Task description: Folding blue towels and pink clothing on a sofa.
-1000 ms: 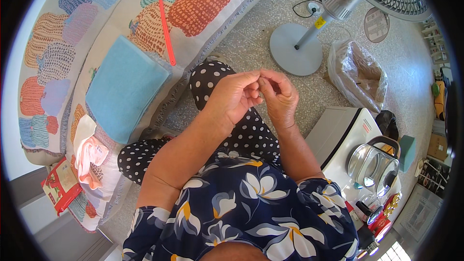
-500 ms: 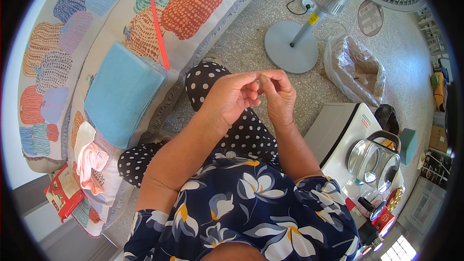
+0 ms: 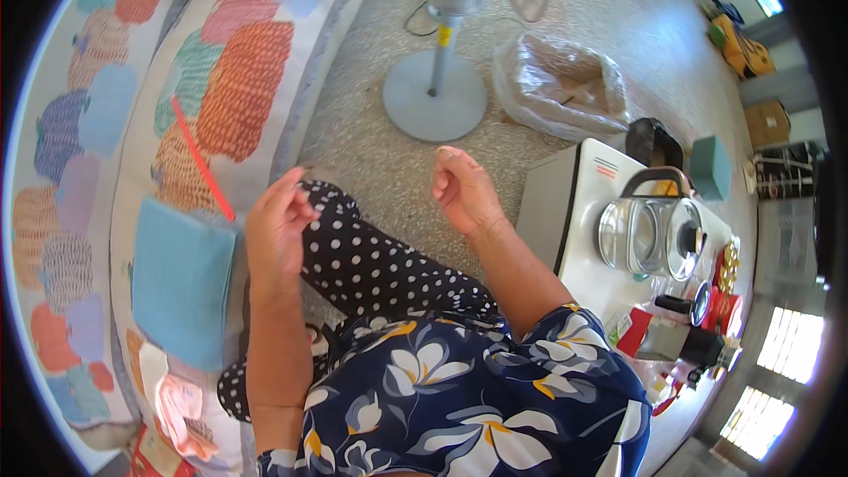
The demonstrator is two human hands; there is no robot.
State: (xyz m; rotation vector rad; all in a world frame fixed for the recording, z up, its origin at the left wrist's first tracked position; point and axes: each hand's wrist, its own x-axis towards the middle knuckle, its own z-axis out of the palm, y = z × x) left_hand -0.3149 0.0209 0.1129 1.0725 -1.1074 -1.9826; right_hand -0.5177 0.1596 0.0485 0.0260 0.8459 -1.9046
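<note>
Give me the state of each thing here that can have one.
Left hand, fingers curled, hold unclear
Right hand, fingers curled, hold unclear
Blue cloth, folded
Red strip, lying unheld
Pink cloth, crumpled
Bin, open, lined
Fan, upright, on or off unclear

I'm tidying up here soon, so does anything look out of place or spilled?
Only mildly: the pink cloth lies crumpled near the neatly folded blue cloth on the patterned cover. I see no spill.
</note>
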